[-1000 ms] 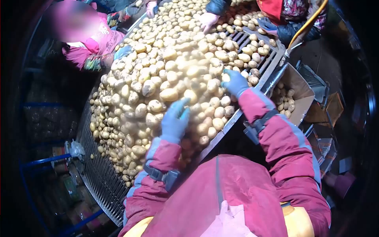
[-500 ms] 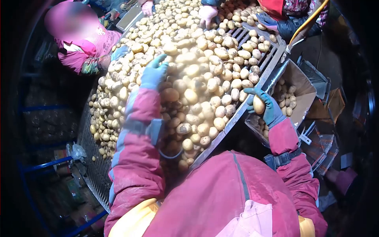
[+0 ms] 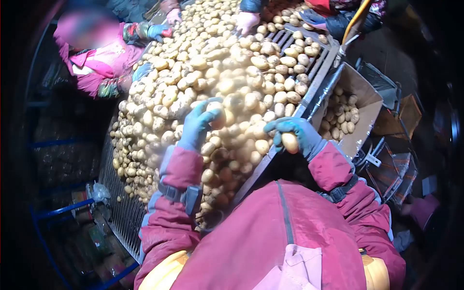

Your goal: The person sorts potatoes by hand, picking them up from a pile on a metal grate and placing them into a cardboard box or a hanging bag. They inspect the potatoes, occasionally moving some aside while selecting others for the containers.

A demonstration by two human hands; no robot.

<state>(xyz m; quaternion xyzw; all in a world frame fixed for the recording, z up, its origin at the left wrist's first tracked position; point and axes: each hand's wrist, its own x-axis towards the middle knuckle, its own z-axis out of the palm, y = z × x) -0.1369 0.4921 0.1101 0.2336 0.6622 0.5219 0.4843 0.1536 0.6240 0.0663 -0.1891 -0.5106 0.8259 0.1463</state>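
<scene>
A big heap of potatoes covers a slatted metal table. Over the middle of the heap, my left hand, in a blue-green glove, has its fingers round a potato. My right hand, gloved the same way, is above the table's near right edge and grips a smaller yellowish potato below its fingers. The two hands are apart.
A lined box with potatoes stands right of the table's metal rim. A co-worker in pink is at the upper left; other workers' gloved hands reach in at the top. A yellow cable hangs upper right.
My left hand has moved lower and right and now holds a potato. My right hand has moved left with its potato, away from the box. The pink-clad co-worker's one hand now reaches further up the heap.
</scene>
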